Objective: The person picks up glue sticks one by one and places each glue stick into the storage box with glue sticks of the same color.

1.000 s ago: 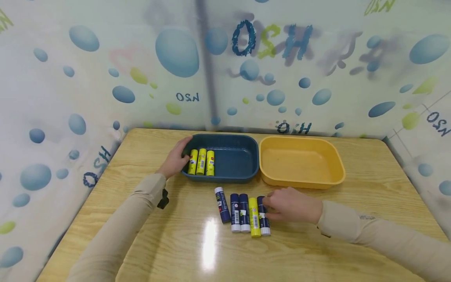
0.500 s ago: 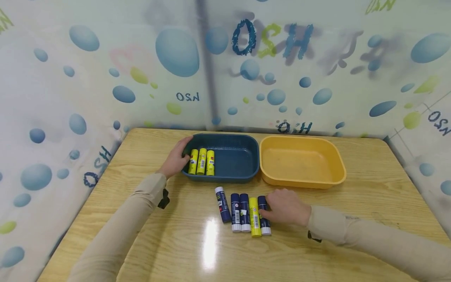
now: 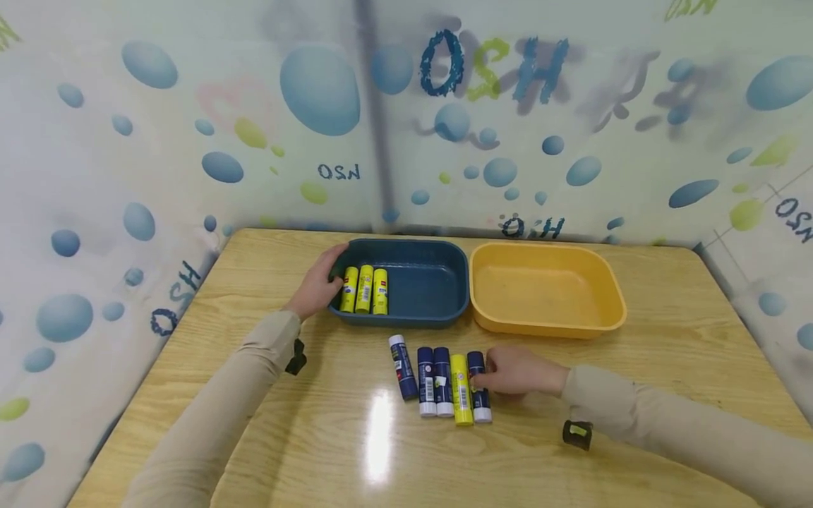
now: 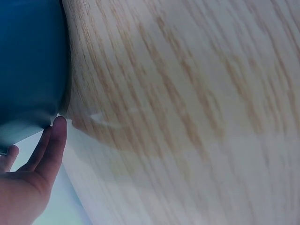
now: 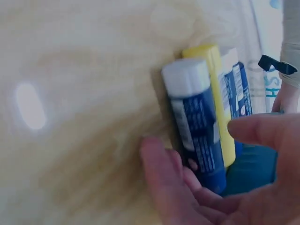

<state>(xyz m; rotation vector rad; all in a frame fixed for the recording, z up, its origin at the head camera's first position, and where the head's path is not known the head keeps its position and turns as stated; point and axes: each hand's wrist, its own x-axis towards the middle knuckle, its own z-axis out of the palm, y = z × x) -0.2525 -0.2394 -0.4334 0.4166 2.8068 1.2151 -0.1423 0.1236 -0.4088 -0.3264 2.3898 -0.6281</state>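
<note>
My left hand (image 3: pixel 316 286) grips the left end of the dark blue tray (image 3: pixel 419 321), thumb over the rim and fingers against the outer wall. Three yellow glue sticks (image 3: pixel 365 289) lie inside that tray. On the table, my right hand (image 3: pixel 522 370) holds the rightmost navy glue stick (image 5: pixel 197 117), thumb on one side and curled fingers on the other. A yellow glue stick (image 3: pixel 461 391) lies close against its left. Further left are two navy glue sticks (image 3: pixel 435 381) side by side and a tilted navy one (image 3: pixel 403 368) with its white end away from me.
An orange tray (image 3: pixel 546 289) with nothing in it stands right of the blue tray. Both rest on a wooden table (image 3: pixel 305 437) near its back edge, in front of a patterned wall sheet (image 3: pixel 394 176).
My right hand has turned and closed its thumb and fingers about the rightmost navy glue stick. The left hand and both trays keep their places.
</note>
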